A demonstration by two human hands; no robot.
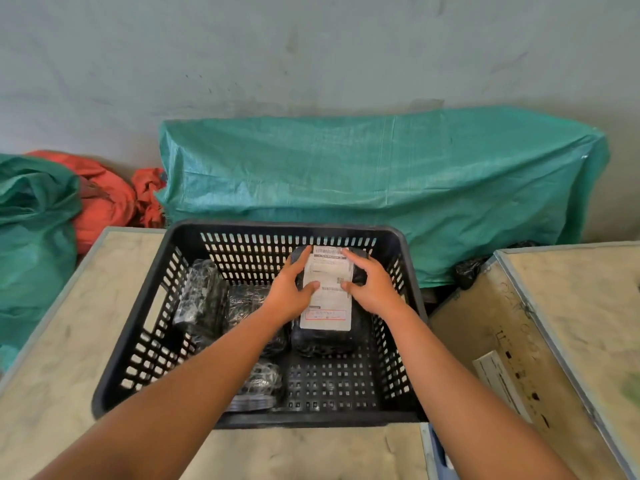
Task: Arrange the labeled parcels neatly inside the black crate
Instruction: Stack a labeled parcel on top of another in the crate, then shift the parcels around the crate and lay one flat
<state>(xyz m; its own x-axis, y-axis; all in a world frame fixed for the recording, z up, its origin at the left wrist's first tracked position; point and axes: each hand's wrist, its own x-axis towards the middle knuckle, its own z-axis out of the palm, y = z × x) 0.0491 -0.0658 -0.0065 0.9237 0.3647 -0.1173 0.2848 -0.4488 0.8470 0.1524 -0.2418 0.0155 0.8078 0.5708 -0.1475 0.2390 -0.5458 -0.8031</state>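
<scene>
Head camera looks down into the black crate (pixel 180 237), which sits on the bench (pixel 69 341), and both hands are inside it. The left hand (pixel 289 294) and right hand (pixel 372 289) flank one labelled parcel (pixel 327 306), black wrap with a white shipping label facing up, lying toward the crate's far right. Each grip is loosely spread, fingers curled along the parcel's edges and thumbs resting on the label; this looks more like pressing and squaring it than lifting it. To the left, a black parcel (pixel 201 296) leans against the crate's left wall, another (pixel 246 299) lies just beside the labelled one, and a smaller packet (pixel 259 382) sits near the front. So four parcels are in, by my count. The front right of the floor is bare. What's left, I'd judge, is straightening the leaning and loose ones. No further parcels show on the bench.
</scene>
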